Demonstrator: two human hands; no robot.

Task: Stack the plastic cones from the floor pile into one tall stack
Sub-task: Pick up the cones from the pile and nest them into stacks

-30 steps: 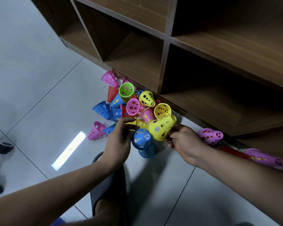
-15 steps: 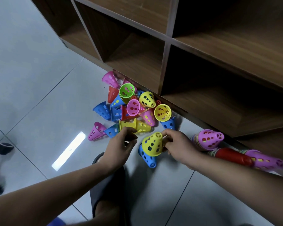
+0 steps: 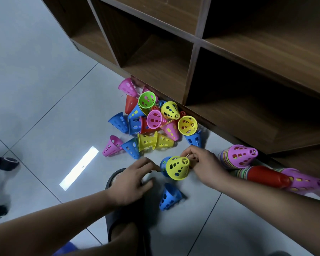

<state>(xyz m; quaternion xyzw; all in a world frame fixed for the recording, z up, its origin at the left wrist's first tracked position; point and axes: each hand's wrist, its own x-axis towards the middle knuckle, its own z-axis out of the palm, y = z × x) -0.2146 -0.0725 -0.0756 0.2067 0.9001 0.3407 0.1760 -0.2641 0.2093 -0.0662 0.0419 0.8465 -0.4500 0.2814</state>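
Note:
A loose pile of perforated plastic cones (image 3: 155, 121) in pink, blue, yellow, green and red lies on the floor against the shelf base. My right hand (image 3: 205, 167) pinches the narrow tip of a yellow cone (image 3: 177, 169), which sits over a blue cone (image 3: 163, 164), both held just above the floor. My left hand (image 3: 133, 182) is beside them with fingers spread, its fingertips at the blue cone's rim. Another blue cone (image 3: 169, 198) lies alone on the tile below. Two stacks lie at the right: a pink-topped stack (image 3: 238, 157) and a long red and pink stack (image 3: 270, 177).
A dark wooden cubby shelf (image 3: 192, 74) stands behind the pile. My foot in a black slipper (image 3: 122, 226) rests under my left arm. Dark objects (image 3: 6, 163) sit at the left edge on the grey tiled floor (image 3: 44, 89).
Both hands drew the yellow and blue cones out of the pile toward me. One blue cone has dropped free onto the tile in front of my hands.

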